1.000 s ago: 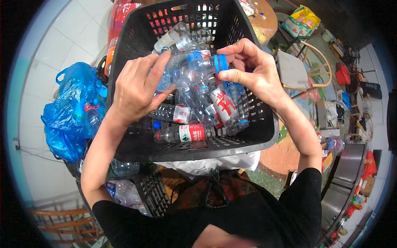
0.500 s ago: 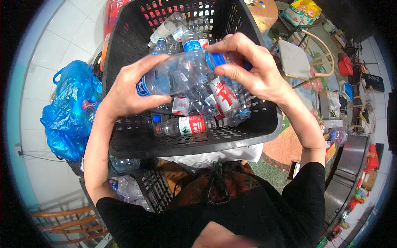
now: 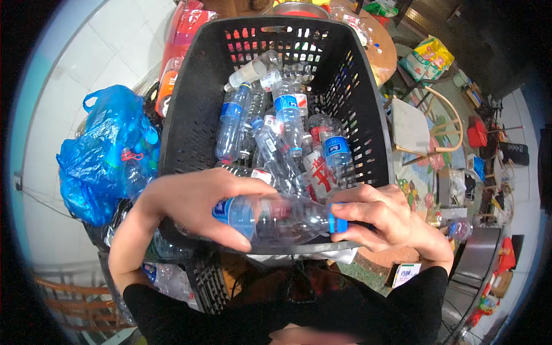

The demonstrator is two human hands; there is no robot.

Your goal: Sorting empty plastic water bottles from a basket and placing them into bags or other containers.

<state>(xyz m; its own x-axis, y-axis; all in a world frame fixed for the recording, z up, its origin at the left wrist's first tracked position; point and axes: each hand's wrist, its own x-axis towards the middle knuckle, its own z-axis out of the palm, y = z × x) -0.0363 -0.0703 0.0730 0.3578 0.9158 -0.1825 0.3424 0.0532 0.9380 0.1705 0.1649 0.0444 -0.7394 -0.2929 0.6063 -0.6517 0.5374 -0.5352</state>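
Observation:
A clear plastic bottle with a blue label lies sideways between my hands, above the near rim of a black plastic crate. My left hand is wrapped round its labelled base end. At the other end my right hand grips the blue cap with thumb and fingers. Several bottles lie in the crate, among them an upright-looking bottle with a blue label, another blue-labelled bottle and a bottle with a red and white label. My hands and the held bottle hide the crate's near part.
A blue plastic bag stands left of the crate. Below it, a second black crate holds clear bottles. To the right are a wooden chair, a yellow and green bag and a dark metallic cabinet.
Both hands have brought the bottle nearer to me, from over the crate's middle to its near rim. The bottle now lies more level, and more of the crate's contents shows.

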